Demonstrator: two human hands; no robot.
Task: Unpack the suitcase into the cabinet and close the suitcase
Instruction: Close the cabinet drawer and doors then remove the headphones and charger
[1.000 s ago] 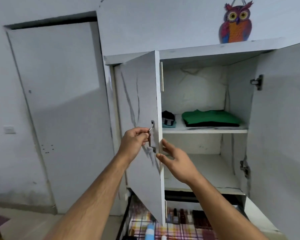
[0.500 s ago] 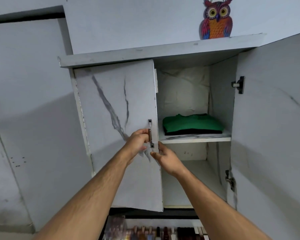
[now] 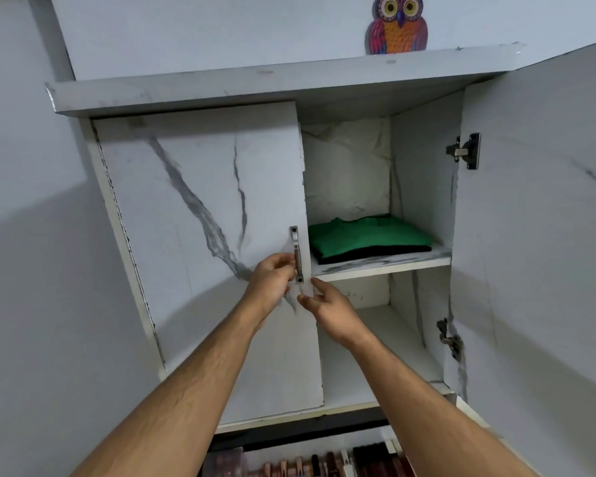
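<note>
White marble-veined laminate covering the cabinet (image 3: 324, 87), its left door (image 3: 203, 256) lying almost flush with the frame and its right door (image 3: 537, 235) standing wide open. Left hand (image 3: 272, 280) curling round the metal handle (image 3: 298, 258) near the left door's inner edge; right hand (image 3: 327, 304) resting with relaxed, nearly straight fingers against that same edge just under the handle, gripping nothing. Green folded clothes (image 3: 369, 237) lying over a dark folded piece on the upper shelf (image 3: 382, 265), toward its front edge and well short of the right wall. Lower shelf (image 3: 375, 342) showing bare board in the part visible. Suitcase not appearing anywhere in view, so saying where it sits or whether it stands open or zipped is not possible. Judging the step as shutting the left door: easing it by the handle until the edge meets the frame evenly, sliding the right fingers off the edge before the gap disappears, then doing the same for the right door. Owl ornament (image 3: 398, 24) hanging above the cabinet top, and a row of small bottles (image 3: 324, 464) sitting below the cabinet's bottom edge.
</note>
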